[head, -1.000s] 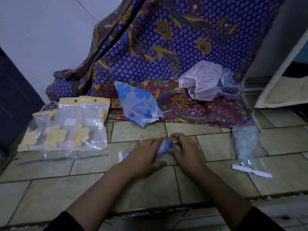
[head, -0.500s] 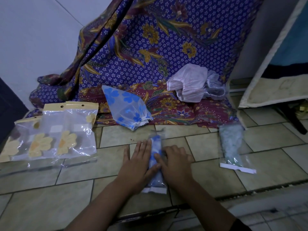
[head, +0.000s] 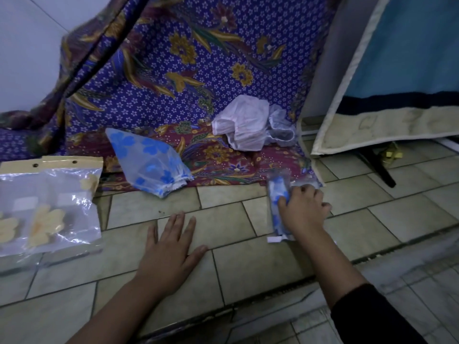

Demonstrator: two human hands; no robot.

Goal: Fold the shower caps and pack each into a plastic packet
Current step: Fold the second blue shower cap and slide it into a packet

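My right hand [head: 304,212] grips a packed plastic packet [head: 278,194] holding a rolled blue-flowered shower cap, lying on the tiled floor at the right. Under my fingers a second clear packet [head: 306,181] is partly hidden. My left hand [head: 171,247] rests flat on the tiles, fingers spread, holding nothing. A folded blue-flowered shower cap [head: 149,161] lies at the edge of the patterned cloth. A crumpled white and clear bundle of shower caps [head: 250,125] sits behind on the cloth.
Clear packets with yellow flower shapes and cardboard headers [head: 47,207] lie at the left. A purple and red batik cloth [head: 198,78] drapes the back. A blue and cream fabric cabinet [head: 387,100] stands at the right. A step edge [head: 273,294] runs across the foreground.
My right hand has carried the packed blue packet from the middle to the right, beside the other packet. My left hand has let go and lies flat on the tiles.
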